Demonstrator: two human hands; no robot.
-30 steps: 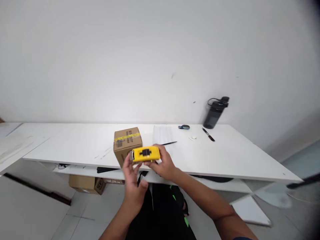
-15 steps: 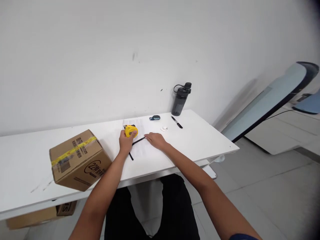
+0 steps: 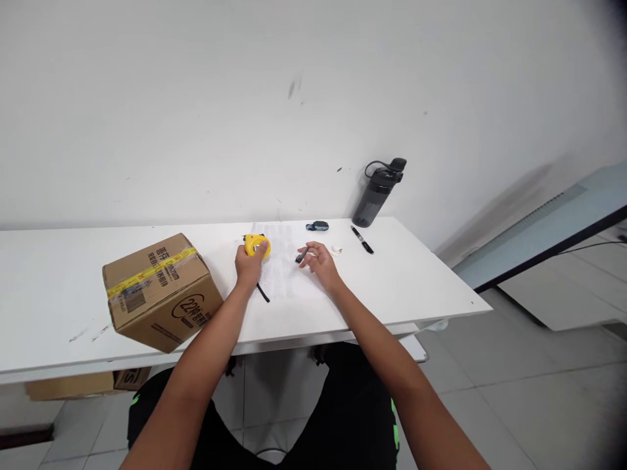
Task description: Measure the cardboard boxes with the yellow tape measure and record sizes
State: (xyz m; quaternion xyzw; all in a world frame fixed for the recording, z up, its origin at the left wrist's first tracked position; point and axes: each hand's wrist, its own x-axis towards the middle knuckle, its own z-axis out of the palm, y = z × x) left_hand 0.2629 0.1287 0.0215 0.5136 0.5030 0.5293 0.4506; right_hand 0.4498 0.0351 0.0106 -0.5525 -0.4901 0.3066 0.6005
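My left hand (image 3: pixel 249 266) is closed around a yellow tape measure (image 3: pixel 257 247), thumb on its side, just above the white table. From beneath that hand a black strap (image 3: pixel 263 292) trails toward the table's front. My right hand (image 3: pixel 319 264) pinches a short, dark, rod-shaped item (image 3: pixel 302 255) between thumb and fingers; its exact kind is too small to tell. Between the two hands a printed sheet of paper (image 3: pixel 280 267) lies flat. A small white item (image 3: pixel 337 250) sits just beyond my right hand.
A taped cardboard box (image 3: pixel 161 294) stands left of my left arm. Toward the back are a blue-black small object (image 3: pixel 317 226), a black marker (image 3: pixel 362 240) and a dark water bottle (image 3: pixel 377 196) by the wall. The table (image 3: pixel 416 287) ends at the right.
My right hand has moved away from my left and now holds the dark rod clear of it. The black length that spanned between the hands no longer does. The view has shifted.
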